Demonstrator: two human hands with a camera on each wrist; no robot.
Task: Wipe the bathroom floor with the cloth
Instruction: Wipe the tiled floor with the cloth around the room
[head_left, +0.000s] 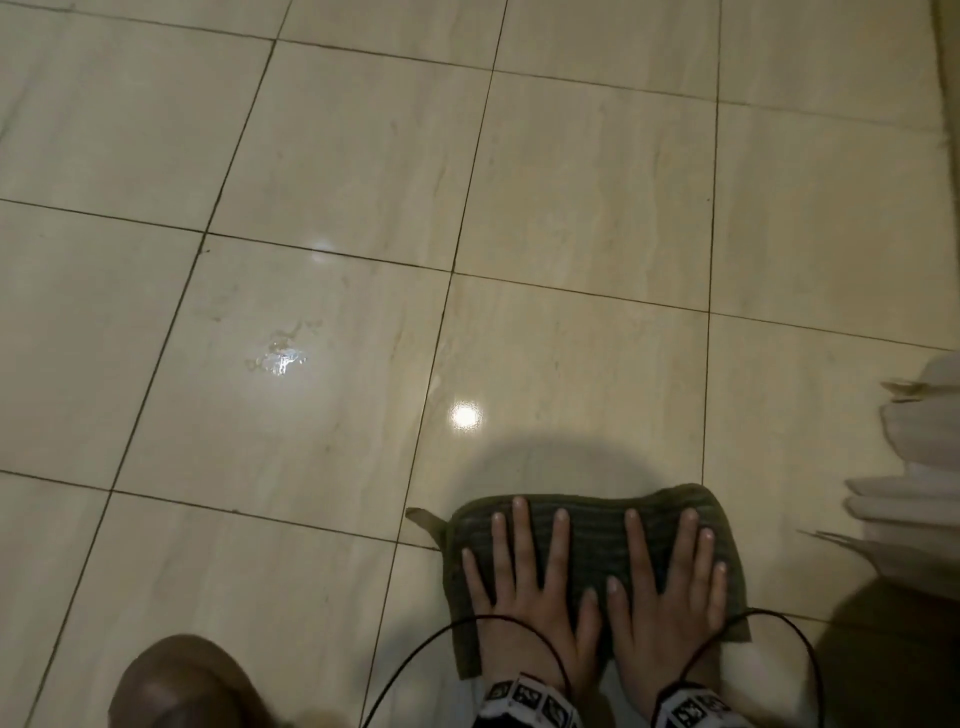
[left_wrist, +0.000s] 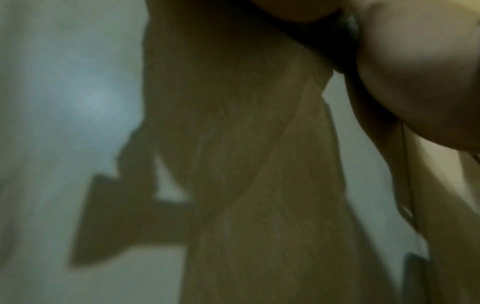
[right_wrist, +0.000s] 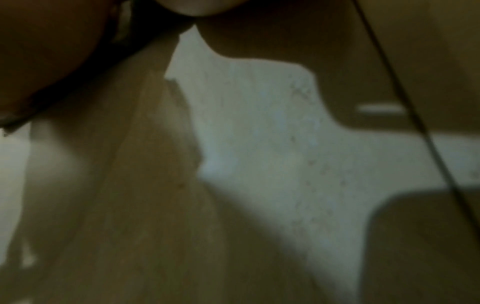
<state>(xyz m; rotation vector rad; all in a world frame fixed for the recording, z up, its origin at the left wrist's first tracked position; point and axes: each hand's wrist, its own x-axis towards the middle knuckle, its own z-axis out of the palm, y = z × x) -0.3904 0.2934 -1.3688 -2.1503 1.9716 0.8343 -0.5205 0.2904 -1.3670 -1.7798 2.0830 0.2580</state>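
A dark green ribbed cloth (head_left: 592, 540) lies flat on the glossy beige tiled floor (head_left: 571, 182), low in the head view. Both my hands press on it side by side with straight, spread fingers: the left hand (head_left: 524, 587) on the cloth's left half, the right hand (head_left: 670, 592) on its right half. A small wet patch (head_left: 278, 358) glistens on a tile up and to the left of the cloth. Both wrist views are dark and blurred and show only skin and vague shapes.
A white fixture base (head_left: 919, 467) stands at the right edge, close to the cloth. A brown rounded shape, perhaps my knee (head_left: 182, 686), is at the lower left. Black cables (head_left: 426, 644) loop from my wrist bands. Open tiles stretch ahead and to the left.
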